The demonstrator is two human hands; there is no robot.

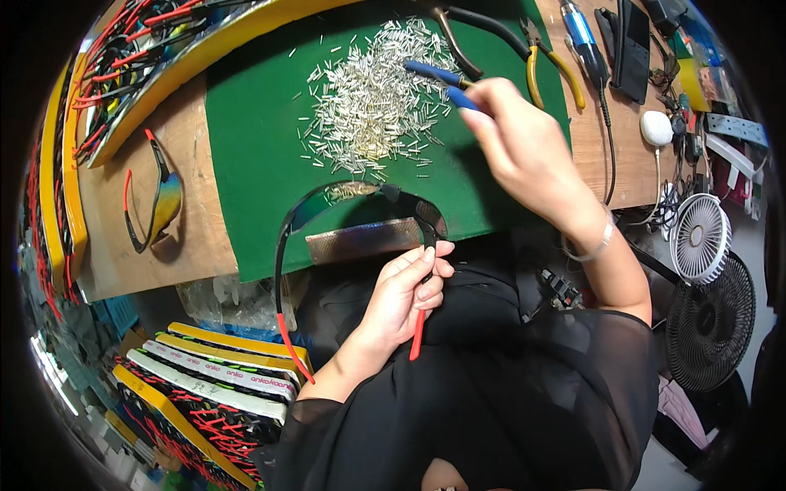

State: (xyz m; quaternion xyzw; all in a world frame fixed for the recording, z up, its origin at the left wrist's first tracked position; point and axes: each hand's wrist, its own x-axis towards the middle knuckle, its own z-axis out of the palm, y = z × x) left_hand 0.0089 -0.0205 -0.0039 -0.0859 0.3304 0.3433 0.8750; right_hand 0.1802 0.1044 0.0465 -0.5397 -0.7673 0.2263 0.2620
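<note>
One red-tipped temple (417,340) of black sunglasses (311,206) is gripped in the left hand (407,290) by the green mat (499,200); the right hand (524,135) grasps a blue-handled tool (431,74) over loose metal pins (372,102) farther off. Pinching firmly without twisting should keep the sunglasses steady.

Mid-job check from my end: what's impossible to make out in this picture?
All in the head view:
- Blue tool: far end and the grip on it, hidden by the right hand.
- Held sunglasses: part of one arm, covered by the left hand.
- Black-handled tool: one end, cut off by the upper edge.
- Pins: too small to count.
</note>
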